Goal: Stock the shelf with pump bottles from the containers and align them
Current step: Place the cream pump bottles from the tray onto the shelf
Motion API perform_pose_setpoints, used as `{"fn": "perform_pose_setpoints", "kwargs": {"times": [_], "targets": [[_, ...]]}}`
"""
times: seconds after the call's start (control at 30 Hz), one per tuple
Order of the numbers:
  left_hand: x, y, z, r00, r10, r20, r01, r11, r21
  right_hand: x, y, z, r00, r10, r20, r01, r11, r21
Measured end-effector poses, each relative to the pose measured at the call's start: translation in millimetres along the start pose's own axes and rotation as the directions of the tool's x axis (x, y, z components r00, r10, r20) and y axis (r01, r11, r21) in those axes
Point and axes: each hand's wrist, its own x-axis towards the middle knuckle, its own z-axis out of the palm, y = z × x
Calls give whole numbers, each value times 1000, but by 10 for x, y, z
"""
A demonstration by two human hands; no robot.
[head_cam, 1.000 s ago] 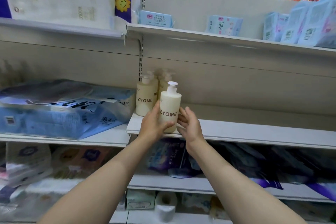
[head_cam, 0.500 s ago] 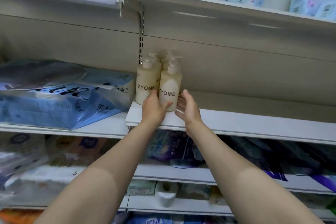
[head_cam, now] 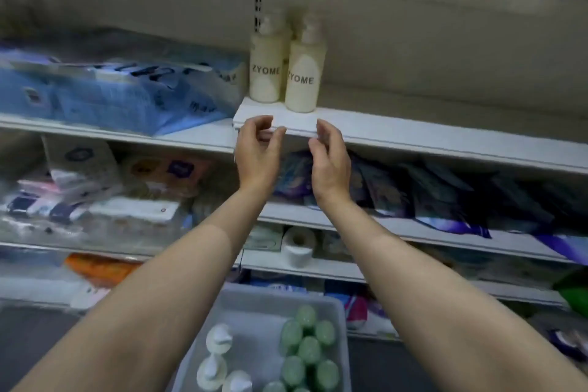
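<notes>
Shelves fill the view; two cream bottles stand upright at the shelf edge, at 12 o'clock from both empty, loosely curled hands. Next stock stands upright in the bin at 6 o'clock, the left hand and right hand about equally near. Half a second ago both hands touched the front bottle; now they are off it, below the edge.

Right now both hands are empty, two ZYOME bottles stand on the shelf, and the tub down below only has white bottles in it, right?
Not quite. The head view shows the tub holding white bottles and green ones too. The rest is right: the left hand and right hand hold nothing, and two ZYOME bottles stand on the shelf.
</notes>
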Motion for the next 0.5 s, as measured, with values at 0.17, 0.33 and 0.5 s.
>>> {"fn": "perform_pose_setpoints", "kwargs": {"times": [0.17,0.33,0.5], "targets": [[-967,-659,-439,976,-215,31,208,966,151,-651,473,1,983,173,55,-170,984,-62],[-2002,-1323,-1012,850,-511,129,464,841,279,-1345,1141,1,762,622,182,-621,781,-65],[-2896,-1758,-1499,667,-722,182,617,673,409,-2135,1683,-59,393,864,313,-869,461,-182]]}}
